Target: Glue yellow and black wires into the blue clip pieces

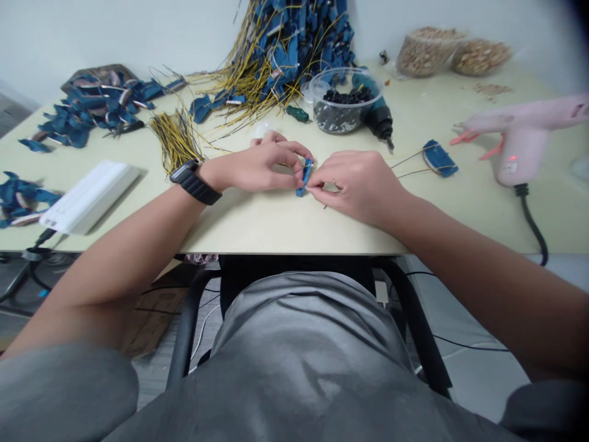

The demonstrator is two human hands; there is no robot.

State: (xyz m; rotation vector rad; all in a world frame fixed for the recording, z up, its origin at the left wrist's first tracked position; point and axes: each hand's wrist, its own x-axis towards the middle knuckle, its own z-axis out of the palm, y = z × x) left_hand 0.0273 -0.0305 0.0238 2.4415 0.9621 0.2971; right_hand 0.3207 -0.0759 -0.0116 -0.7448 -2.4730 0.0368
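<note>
Near the front of the table, my left hand (pixel 269 164) is closed with thumb and fingers on a small blue block-like piece (pixel 300 191), held edge-up. My right hand (pixel 356 184) meets it from the other side, its thumb and index finger pinched together at the piece's lower edge. What lies between those right fingertips is too small to make out. A short dark wire tip shows just under the right hand. Right of that hand lies another blue piece (pixel 442 159), with two thin wires running left from it until the hand hides them.
A big heap of wired blue pieces (pixel 289 49) stands at the back, beside a tub (pixel 343 113) of black parts and a power drill (pixel 380 120). Yellow-black wires (pixel 177 141) lie left, near a white power box (pixel 89 196). A pink glue gun (pixel 522 135) stands right.
</note>
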